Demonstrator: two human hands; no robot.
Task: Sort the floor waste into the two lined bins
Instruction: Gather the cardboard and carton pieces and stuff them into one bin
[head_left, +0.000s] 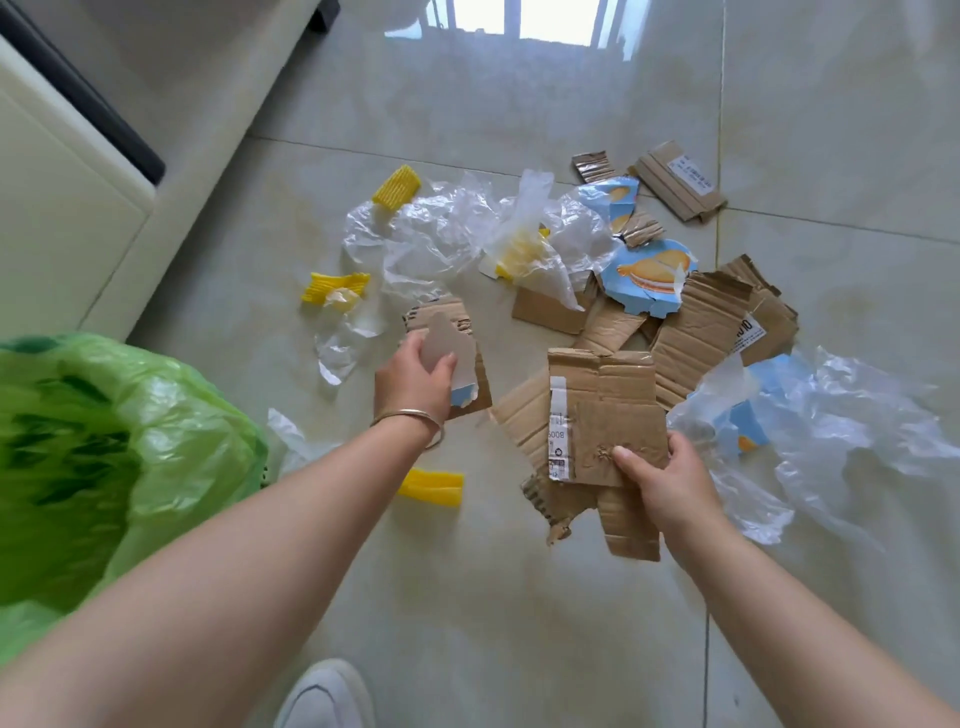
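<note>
My left hand (413, 382) pinches a grey-backed scrap of packet card (449, 345) together with a brown cardboard piece (475, 364). My right hand (660, 480) grips a stack of torn brown cardboard pieces (602, 415) with a white label, held above the floor. A bin lined with a green bag (104, 457) stands at the left, beside my left forearm. More cardboard (711, 322), a blue biscuit packet scrap (649, 278), clear plastic bags (441, 234) and yellow foam netting (397, 187) lie scattered on the tiles ahead.
Crumpled clear plastic (831, 431) with a blue carton scrap lies at the right. A yellow foam piece (434, 486) lies between my forearms. A cream cabinet (62, 208) runs along the left wall. My white shoe (327, 696) shows at the bottom edge.
</note>
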